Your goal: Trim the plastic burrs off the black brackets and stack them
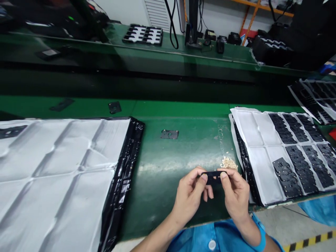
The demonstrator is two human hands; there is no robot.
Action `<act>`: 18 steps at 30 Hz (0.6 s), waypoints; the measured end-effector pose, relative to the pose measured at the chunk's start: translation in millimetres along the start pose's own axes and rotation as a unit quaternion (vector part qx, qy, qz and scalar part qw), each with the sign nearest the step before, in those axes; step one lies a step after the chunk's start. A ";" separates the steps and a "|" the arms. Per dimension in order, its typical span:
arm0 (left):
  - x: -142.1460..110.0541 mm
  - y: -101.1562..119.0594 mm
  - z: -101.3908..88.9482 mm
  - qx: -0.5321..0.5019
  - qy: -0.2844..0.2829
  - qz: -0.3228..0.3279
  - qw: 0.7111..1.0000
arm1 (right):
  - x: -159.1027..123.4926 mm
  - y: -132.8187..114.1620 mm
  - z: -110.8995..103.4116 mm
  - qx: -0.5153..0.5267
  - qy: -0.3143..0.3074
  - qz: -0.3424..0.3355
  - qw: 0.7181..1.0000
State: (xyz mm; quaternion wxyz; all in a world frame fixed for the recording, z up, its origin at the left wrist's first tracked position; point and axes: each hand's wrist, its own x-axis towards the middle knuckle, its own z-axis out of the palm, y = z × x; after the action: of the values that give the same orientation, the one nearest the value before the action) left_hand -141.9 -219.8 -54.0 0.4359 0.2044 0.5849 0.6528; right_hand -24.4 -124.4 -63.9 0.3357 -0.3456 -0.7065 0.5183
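**Flat Black Part Held in Both Hands Above the Tabletop**

While held over the near edge of the green tabletop point(183, 154), flat black part point(214, 176) pinched at both ends: left hand point(190, 196) closed on its left end, thumb and forefinger as the grip; right hand point(235, 194) closed on its right end in the same manner. Part level, long side across the view, clear of the surface. Just beyond the hands, small heap of pale shavings point(229, 163). Further back, lone metal plate point(169, 134) lying flat. To the right, tray of black parts point(301, 154) on white sheet, partly filled. To the left, large white sheet point(57, 175) over black film. Blue sleeve point(258, 231) at the right wrist.
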 end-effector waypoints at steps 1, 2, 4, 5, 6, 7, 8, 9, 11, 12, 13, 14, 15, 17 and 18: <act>0.2 -0.6 -0.5 -0.002 0.002 -0.002 1.000 | -0.4 -0.1 0.1 -0.005 -0.002 -0.008 1.000; 0.7 -1.5 -1.3 -0.005 0.003 -0.005 1.000 | -1.0 -0.1 0.3 -0.011 -0.003 -0.016 1.000; 2.2 -4.1 -3.3 -0.012 0.005 -0.016 1.000 | -3.1 -0.1 0.7 -0.024 -0.008 -0.036 0.999; 3.3 -5.6 -4.3 -0.017 0.006 -0.024 1.000 | -4.3 -0.3 0.8 -0.030 -0.011 -0.047 0.998; 4.4 -6.9 -5.2 -0.028 0.009 -0.034 0.999 | -5.5 -0.6 0.9 -0.036 -0.016 -0.060 0.997; 5.3 -8.0 -5.7 -0.045 0.013 -0.047 0.998 | -6.5 -1.1 0.8 -0.038 -0.021 -0.072 0.996; 5.9 -8.5 -6.0 -0.064 0.018 -0.061 0.996 | -7.0 -1.6 0.6 -0.036 -0.028 -0.078 0.996; 6.1 -8.3 -5.9 -0.081 0.022 -0.074 0.994 | -6.9 -2.0 0.2 -0.030 -0.035 -0.075 0.996; 4.6 -6.1 -5.2 -0.089 0.029 -0.087 0.992 | -4.7 -2.5 -1.2 -0.004 -0.053 -0.034 0.998; 3.0 -4.2 -4.8 -0.076 0.028 -0.087 0.993 | -2.9 -2.2 -2.1 0.014 -0.062 -0.002 0.998; 1.1 -2.1 -4.4 -0.059 0.024 -0.082 0.995 | -0.8 -1.6 -3.2 0.032 -0.070 0.031 0.997; -1.0 0.1 -4.2 -0.044 0.019 -0.077 0.996 | 1.1 -0.7 -4.1 0.048 -0.076 0.060 0.994; -3.2 2.2 -4.1 -0.034 0.012 -0.072 0.997 | 2.8 0.4 -4.9 0.062 -0.081 0.082 0.991; -6.9 5.3 -4.4 -0.032 0.003 -0.069 0.997 | 4.9 3.2 -5.5 0.081 -0.086 0.107 0.987; -8.4 6.3 -4.8 -0.034 0.001 -0.068 0.997 | 5.4 4.7 -5.1 0.088 -0.087 0.115 0.986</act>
State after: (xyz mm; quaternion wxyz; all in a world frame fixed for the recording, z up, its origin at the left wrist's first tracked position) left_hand -143.2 -229.0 -47.1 0.4857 0.1483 0.5752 0.6414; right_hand -22.3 -116.3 -66.6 0.2400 -0.3473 -0.6402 0.6418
